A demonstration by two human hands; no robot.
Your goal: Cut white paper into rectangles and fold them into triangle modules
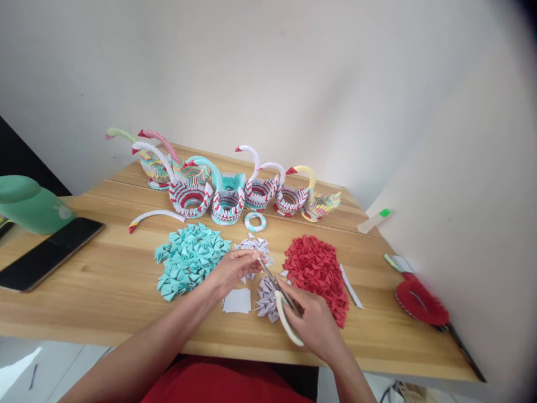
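Note:
My right hand (308,316) is closed around the white handles of a pair of scissors (282,310), whose blades point up and left. The blade tips reach the fingertips of my left hand (235,268), which are pinched together; whatever they hold is too small to make out. Beneath and around the hands lie small white folded paper pieces (267,299). A pile of teal folded pieces (191,257) is to the left, and a pile of red ones (316,268) to the right. White paper squares (237,301) lie below my left hand.
Several folded-paper swans (229,204) stand along the back of the wooden table (113,280), with a paper ring (255,221) before them. A phone (50,252) and green bottle (36,204) are at left. At right are a glue stick (374,220) and a red item (422,302).

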